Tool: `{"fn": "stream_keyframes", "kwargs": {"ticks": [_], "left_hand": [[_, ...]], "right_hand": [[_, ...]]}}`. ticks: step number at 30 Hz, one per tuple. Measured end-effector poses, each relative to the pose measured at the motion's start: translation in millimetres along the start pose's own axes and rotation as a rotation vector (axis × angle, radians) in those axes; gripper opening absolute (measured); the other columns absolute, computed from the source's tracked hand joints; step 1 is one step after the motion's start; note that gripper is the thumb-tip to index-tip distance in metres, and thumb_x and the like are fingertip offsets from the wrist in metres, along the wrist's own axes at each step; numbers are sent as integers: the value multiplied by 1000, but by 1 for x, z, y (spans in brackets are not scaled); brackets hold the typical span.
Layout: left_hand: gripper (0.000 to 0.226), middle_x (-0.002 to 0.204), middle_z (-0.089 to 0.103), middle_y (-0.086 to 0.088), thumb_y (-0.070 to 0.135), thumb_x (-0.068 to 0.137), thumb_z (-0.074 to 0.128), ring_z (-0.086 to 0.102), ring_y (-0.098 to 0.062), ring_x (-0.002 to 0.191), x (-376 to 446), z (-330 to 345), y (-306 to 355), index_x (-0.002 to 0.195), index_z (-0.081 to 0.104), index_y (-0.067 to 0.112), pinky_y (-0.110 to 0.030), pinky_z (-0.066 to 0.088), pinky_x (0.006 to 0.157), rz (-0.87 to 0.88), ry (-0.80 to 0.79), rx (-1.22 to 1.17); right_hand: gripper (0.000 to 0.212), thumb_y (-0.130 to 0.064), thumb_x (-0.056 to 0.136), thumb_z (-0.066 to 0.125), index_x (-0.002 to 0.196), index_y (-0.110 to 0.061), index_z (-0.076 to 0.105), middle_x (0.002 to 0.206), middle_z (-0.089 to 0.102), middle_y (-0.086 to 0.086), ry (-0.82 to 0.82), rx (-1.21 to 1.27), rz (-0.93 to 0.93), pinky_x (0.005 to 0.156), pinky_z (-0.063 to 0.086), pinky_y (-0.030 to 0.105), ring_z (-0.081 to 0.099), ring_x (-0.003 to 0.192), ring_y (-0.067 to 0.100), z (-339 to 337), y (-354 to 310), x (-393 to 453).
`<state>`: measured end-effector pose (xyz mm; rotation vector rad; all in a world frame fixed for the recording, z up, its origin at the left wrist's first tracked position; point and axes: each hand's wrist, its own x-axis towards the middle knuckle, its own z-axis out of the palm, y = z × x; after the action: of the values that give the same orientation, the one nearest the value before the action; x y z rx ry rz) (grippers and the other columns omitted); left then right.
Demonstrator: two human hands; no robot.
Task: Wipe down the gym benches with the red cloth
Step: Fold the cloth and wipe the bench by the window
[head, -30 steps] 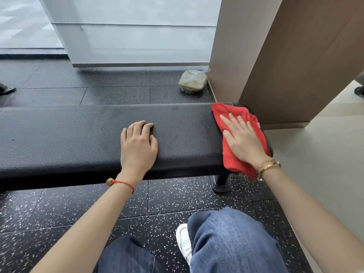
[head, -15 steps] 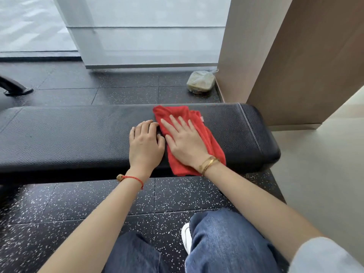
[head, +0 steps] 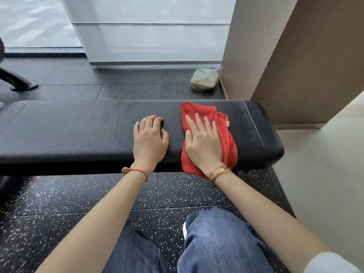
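Bench [head: 78, 133]: long black padded bench lying across the view; its rounded right end stops just short of the brown wall panel [head: 315, 62], and its left part runs out of the frame.
Open room: a long bare stretch of padding lies to the left of the left hand; a shorter bare strip lies between the cloth and the right end; the near edge drops to the speckled black floor [head: 78, 198].
Cloth [head: 226, 138]: red cloth, crumpled and folded, spread on the right part of the bench top; its lower corner hangs over the near edge, and a small pale tag shows at its right side.
Right hand [head: 202, 144]: lies flat on the cloth with the fingers straight and slightly spread, pressing it to the padding; two gold bangles sit on the wrist.
Left hand [head: 149, 138]: rests on the bare padding just left of the cloth, fingers bent under at the tips and holding nothing; a red string bracelet is on the wrist.
Change: half a second earlier the cloth and right hand lay against the left hand near mid-bench; they now lie farther right, with a gap of bare padding between the hands.
Bag [head: 204, 78]: a clear bag with greenish contents sits on the floor behind the bench, beside the wall corner.
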<state>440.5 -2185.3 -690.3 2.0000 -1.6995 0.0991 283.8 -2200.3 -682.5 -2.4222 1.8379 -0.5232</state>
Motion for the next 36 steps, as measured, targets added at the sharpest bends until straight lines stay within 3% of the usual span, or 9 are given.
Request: {"fn": "stream_keyframes", "kwargs": {"ticks": [6,12,16,21,26,31,36], "left_hand": [[36,136,54,-5,23,92,49,43,-25,131,0,0,-2,126,57,16,-43,24,117,13,-14,-13],[36,135,54,-5,24,93,48,44,-25,130,0,0,-2,126,57,14,-45,28,115,28,-15,-4],[35,134,55,-5,24,93,48,45,-26,129,0,1,-1,125,57,14,-46,29,114,22,-2,9],[35,133,56,-5,23,91,49,47,-27,128,1,1,-1,123,58,14,-46,30,113,15,1,13],[36,135,55,-5,22,92,50,46,-26,130,0,0,-3,125,59,14,-46,29,114,18,-6,-10],[38,139,54,-6,23,94,48,44,-26,133,-1,0,-5,129,57,13,-46,27,116,32,-18,-10],[38,140,52,-5,23,94,47,42,-25,135,-2,0,-4,130,56,13,-46,24,119,21,-21,-19]], "right_hand": [[52,-37,99,36,150,-32,32,158,30,-1,-70,25,-213,122,10,41,24,147,23,-6,10,-13],[54,-41,101,33,153,-36,21,163,16,-3,-147,-18,26,122,1,38,12,150,20,-21,86,31],[56,-41,101,26,155,-33,13,164,7,1,-211,-54,100,122,-2,45,5,151,25,-11,70,80],[56,-40,100,30,154,-34,16,164,8,1,-261,-5,-118,122,-2,45,5,151,24,3,10,87],[55,-41,100,36,153,-39,19,163,14,-4,-246,20,-272,122,-1,43,8,151,20,-11,29,38],[55,-41,100,36,153,-40,19,163,15,-4,-151,-32,-52,121,0,40,11,150,20,-32,102,-5],[55,-43,101,30,153,-39,16,164,8,-2,-200,-80,165,122,0,44,7,151,22,-42,153,35]]}}
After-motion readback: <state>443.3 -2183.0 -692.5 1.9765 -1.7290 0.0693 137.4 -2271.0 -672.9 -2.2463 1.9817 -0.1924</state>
